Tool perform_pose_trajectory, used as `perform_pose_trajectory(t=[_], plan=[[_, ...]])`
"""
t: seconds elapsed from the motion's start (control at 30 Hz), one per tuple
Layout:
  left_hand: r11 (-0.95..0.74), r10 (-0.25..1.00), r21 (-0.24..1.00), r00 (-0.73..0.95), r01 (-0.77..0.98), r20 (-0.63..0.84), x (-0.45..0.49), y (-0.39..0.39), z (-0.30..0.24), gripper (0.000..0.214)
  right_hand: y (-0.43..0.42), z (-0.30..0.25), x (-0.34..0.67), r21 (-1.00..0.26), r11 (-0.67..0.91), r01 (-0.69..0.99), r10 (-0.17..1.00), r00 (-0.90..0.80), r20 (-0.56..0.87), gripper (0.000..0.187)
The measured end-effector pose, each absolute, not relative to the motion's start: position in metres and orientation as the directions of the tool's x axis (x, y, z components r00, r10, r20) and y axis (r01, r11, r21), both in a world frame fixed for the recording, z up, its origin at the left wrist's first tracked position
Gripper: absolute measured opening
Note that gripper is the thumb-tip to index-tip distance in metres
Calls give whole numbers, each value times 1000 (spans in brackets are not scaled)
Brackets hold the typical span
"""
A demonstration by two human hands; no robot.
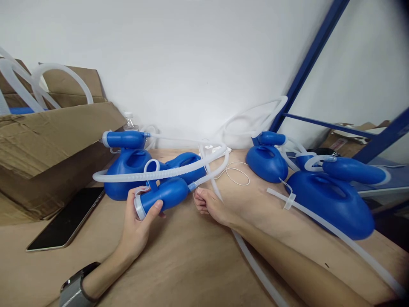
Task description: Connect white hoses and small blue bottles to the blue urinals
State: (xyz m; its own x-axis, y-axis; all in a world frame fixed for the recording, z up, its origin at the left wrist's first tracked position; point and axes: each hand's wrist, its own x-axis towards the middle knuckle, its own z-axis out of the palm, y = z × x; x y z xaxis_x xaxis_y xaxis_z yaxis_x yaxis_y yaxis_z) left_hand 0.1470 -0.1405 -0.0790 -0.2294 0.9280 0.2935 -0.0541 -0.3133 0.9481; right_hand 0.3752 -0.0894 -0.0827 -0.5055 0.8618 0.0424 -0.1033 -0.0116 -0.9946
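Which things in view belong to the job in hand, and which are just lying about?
Job in hand, it seems:
- blue cylinder in the left hand
- pale hose at its nozzle, beside the right hand
- probably the blue jugs

Apparently just lying about:
- black-screened tablet
- clear bottle
- thin white cord

Passable over the near tabletop (182, 264), between left arm (111, 266) and trailing hose (256, 265). Blocked leftward by a cardboard box (64, 136), rightward by 2 blue bottles (348, 213), rearward by the wall (191, 76).
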Motion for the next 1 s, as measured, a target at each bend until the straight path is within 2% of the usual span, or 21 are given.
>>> perform_pose_trajectory(t=[0.4,0.6,0.7,1.0], plan=[[-331,916,942,-221,58,335,148,-146,-78,57,-94,-82,371,-1000,30,-10,868,-496,31,39],[-279,944,960,-186,-14,272,152,-145,-76,56,-99,-79,369,-996,80,45,847,-529,44,34],[-254,946,964,-226,-74,232,156,-145,-73,55,-100,-76,367,-997,79,17,852,-520,58,32],[-276,945,959,-200,-71,257,154,-145,-75,55,-100,-77,369,-997,70,-26,884,-462,74,38]])
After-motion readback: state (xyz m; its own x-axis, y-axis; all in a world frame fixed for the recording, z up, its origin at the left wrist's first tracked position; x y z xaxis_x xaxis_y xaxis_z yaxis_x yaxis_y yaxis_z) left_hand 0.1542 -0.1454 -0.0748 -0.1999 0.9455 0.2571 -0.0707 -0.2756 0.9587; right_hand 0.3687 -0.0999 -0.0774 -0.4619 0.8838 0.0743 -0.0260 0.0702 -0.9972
